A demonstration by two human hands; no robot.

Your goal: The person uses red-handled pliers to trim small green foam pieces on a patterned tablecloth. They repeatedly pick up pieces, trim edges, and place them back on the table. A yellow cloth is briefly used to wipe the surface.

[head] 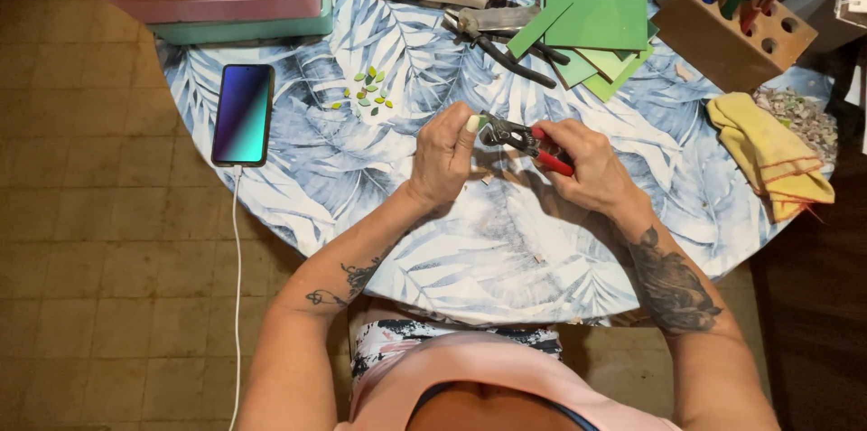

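A small pale tile piece (pixel 472 123) is pinched in the left hand (pixel 442 160) above the tabletop (pixel 506 241), and red-handled nippers (pixel 524 140) are gripped in the right hand (pixel 582 164). The piece is best held steady, with the nipper's jaws set only at its edge.

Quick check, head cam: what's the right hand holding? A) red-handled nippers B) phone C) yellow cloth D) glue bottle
A: the right hand grips the red-handled nippers, their jaws at the small pale piece pinched in the left hand.
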